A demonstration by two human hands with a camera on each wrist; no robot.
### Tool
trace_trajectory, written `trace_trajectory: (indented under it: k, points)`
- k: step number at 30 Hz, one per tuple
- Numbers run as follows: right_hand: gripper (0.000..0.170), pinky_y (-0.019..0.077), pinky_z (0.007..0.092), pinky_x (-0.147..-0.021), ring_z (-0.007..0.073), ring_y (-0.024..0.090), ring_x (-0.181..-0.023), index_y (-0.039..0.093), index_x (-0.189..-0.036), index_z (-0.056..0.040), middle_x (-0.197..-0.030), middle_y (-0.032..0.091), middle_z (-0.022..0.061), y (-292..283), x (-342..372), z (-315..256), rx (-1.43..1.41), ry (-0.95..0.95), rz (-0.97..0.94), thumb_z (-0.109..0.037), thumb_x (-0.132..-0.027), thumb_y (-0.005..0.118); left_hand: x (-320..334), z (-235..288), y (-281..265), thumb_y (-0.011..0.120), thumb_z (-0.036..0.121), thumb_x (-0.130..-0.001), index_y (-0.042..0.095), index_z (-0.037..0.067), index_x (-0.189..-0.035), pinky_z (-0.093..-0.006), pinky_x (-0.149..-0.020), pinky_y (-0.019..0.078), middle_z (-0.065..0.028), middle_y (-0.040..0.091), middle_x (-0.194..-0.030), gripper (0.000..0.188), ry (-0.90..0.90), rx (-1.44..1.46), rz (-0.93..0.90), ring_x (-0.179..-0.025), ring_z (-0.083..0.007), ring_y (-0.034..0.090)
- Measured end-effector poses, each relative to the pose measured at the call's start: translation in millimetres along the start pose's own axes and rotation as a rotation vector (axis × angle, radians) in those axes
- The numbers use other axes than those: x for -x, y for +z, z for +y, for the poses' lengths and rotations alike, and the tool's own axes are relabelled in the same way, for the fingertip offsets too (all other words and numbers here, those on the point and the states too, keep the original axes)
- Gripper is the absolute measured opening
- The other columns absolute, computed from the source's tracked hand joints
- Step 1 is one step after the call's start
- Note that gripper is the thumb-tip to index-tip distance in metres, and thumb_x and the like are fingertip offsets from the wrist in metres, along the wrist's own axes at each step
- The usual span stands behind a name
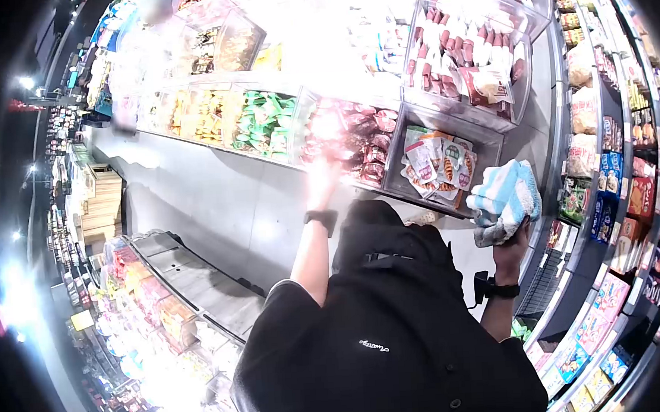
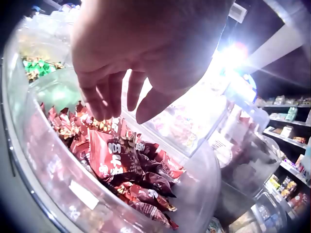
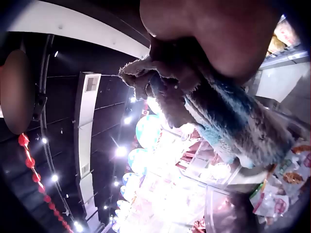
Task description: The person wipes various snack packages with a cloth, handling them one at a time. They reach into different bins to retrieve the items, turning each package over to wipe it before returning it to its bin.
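Note:
My left hand [image 1: 324,182] reaches over a clear bin of red snack packets [image 1: 373,157], washed out by glare in the head view. From the left wrist, that hand [image 2: 150,48] points downward, its fingertips right at the packets [image 2: 115,156] and its thumb apart from the fingers. Around the packets curves the transparent bin wall [image 2: 201,194]. In my right hand [image 1: 513,250], a fluffy blue, white and grey striped cloth [image 1: 506,199] is gripped and bunched up. Close up in the right wrist view, the cloth [image 3: 228,116] hangs from the hand, whose fingers are mostly hidden.
Beside the red packets is a dark bin [image 1: 405,181] with flat white and orange pouches [image 1: 441,161]. Green packets [image 1: 262,124] fill a bin to the left. Brown-and-white packets [image 1: 467,53] sit in a raised clear bin. Stocked shelves [image 1: 605,191] line the right; a grey bench [image 1: 191,269] stands left.

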State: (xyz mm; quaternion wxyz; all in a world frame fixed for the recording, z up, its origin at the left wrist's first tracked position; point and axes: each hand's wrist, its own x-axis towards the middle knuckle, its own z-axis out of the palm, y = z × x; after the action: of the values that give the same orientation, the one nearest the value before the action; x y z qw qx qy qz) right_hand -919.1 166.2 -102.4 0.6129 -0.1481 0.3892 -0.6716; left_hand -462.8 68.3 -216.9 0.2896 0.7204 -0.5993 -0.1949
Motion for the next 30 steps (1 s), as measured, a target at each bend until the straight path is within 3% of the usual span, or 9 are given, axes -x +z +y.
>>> trace_trajectory:
  k: [2,9,13,14,15,21,26,29,30]
  points:
    - [0.045,0.0407,0.0410,-0.098,0.0219,0.049,-0.117,0.038,-0.136,-0.0109,-0.129,0.049,0.0057,12,0,9,0.000,-0.018,-0.015,-0.035,-0.098,0.042,-14,-18,15,0.062,0.012,-0.078,0.057,0.001,-0.111,-0.0365,-0.077,0.0485,-0.0146,0.064,-0.095,0.035,0.091,-0.163,0.053,-0.084,-0.0269,0.062]
    - [0.039,0.0466,0.0410,-0.090,0.0218,0.056,-0.104,0.043,-0.132,-0.0111,-0.118,0.056,0.0058,89,13,42,-0.115,-0.040,0.012,-0.030,-0.097,0.044,-91,26,18,0.065,0.020,-0.075,0.057,0.004,-0.113,-0.0402,-0.085,0.0449,-0.0153,0.061,-0.105,0.042,0.359,-0.256,-0.299,-0.098,-0.0304,0.057]
    - [0.038,0.0462,0.0406,-0.091,0.0212,0.055,-0.106,0.043,-0.131,-0.0112,-0.120,0.055,0.0053,143,25,72,-0.134,-0.127,0.215,-0.029,-0.098,0.044,-106,34,-4,0.067,0.024,-0.074,0.057,0.006,-0.115,-0.0423,-0.090,0.0428,-0.0157,0.060,-0.110,0.046,0.532,-0.301,-0.378,-0.106,-0.0324,0.054]
    - [0.038,0.0457,0.0408,-0.092,0.0214,0.055,-0.108,0.043,-0.131,-0.0114,-0.120,0.055,0.0049,139,28,82,-0.151,-0.150,0.130,-0.029,-0.097,0.045,-110,22,-3,0.067,0.025,-0.073,0.057,0.006,-0.115,-0.0428,-0.091,0.0423,-0.0158,0.060,-0.111,0.047,0.502,-0.303,-0.494,-0.107,-0.0329,0.054]
    - [0.039,0.0456,0.0411,-0.093,0.0216,0.054,-0.109,0.043,-0.131,-0.0115,-0.121,0.054,0.0050,154,32,89,-0.181,-0.156,0.169,-0.030,-0.097,0.044,-117,-4,15,0.067,0.024,-0.074,0.060,0.006,-0.110,-0.0424,-0.085,0.0457,-0.0163,0.064,-0.102,0.041,0.287,-0.335,-0.884,-0.100,-0.0335,0.058]
    - [0.038,0.0450,0.0413,-0.093,0.0225,0.054,-0.110,0.042,-0.131,-0.0116,-0.123,0.053,0.0060,207,47,137,-0.207,-0.240,0.219,-0.029,-0.098,0.044,-124,6,-43,0.066,0.028,-0.081,0.051,-0.001,-0.102,-0.0408,-0.074,0.0461,-0.0240,0.064,-0.093,0.038,0.276,0.152,-0.830,-0.089,-0.0371,0.062]
    - [0.036,0.0459,0.0398,-0.091,0.0214,0.055,-0.107,0.043,-0.130,-0.0074,-0.119,0.055,0.0071,238,50,159,-0.166,-0.283,0.177,-0.024,-0.098,0.045,-137,48,-99,0.066,0.029,-0.084,0.050,0.001,-0.100,-0.0310,-0.073,0.0468,-0.0097,0.060,-0.093,0.036,0.164,0.532,-0.855,-0.081,-0.0184,0.057]
    - [0.035,0.0449,0.0390,-0.092,0.0195,0.055,-0.107,0.042,-0.130,-0.0063,-0.120,0.054,0.0060,254,45,171,0.003,-0.334,0.099,-0.019,-0.098,0.045,-131,89,-141,0.064,0.018,-0.085,0.043,0.002,-0.113,-0.0282,-0.080,0.0470,-0.0108,0.058,-0.100,0.039,-0.322,1.024,-1.082,-0.094,-0.0146,0.056]
    - [0.036,0.0446,0.0376,-0.092,0.0185,0.054,-0.107,0.041,-0.131,-0.0058,-0.120,0.054,0.0057,263,42,174,0.107,-0.359,0.127,-0.017,-0.097,0.046,-129,99,-146,0.064,0.018,-0.085,0.042,0.002,-0.115,-0.0283,-0.080,0.0472,-0.0104,0.058,-0.102,0.040,-0.267,1.088,-1.085,-0.095,-0.0146,0.056]
